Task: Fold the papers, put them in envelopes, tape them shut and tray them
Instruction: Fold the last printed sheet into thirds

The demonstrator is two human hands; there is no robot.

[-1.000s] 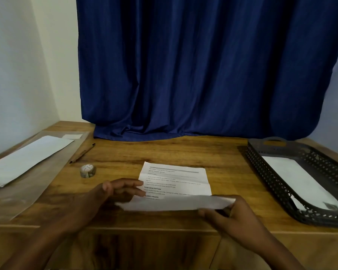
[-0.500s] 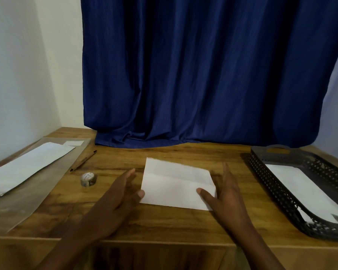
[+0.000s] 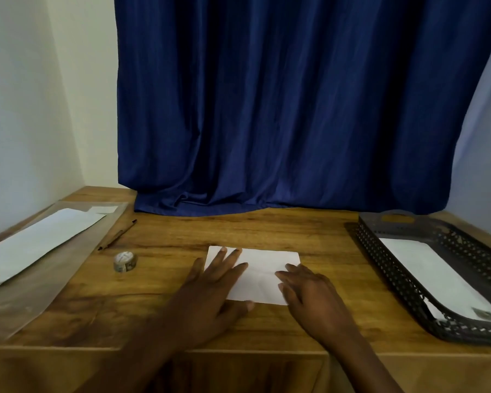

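A white folded paper [image 3: 264, 268] lies flat near the front middle of the wooden table [image 3: 309, 234]. My left hand [image 3: 213, 287] rests palm down on its left part, fingers spread. My right hand [image 3: 309, 290] lies flat on its right part, fingers pointing left. Neither hand grips anything. A small roll of tape [image 3: 125, 261] stands to the left of the paper. White envelopes [image 3: 37, 245] lie in a clear plastic sleeve at the far left. At the right, a dark perforated tray [image 3: 394, 276] holds a white envelope [image 3: 434, 276].
A brown pen [image 3: 116, 235] lies between the sleeve and the tape. A dark blue curtain [image 3: 281, 109] hangs behind the table and bunches on its back edge. White walls stand on both sides. The table's front edge runs just below my wrists.
The near half of the printed sheet was folded over, leaving it blank side up. Both hands then moved from beside the paper onto it, pressing it flat.
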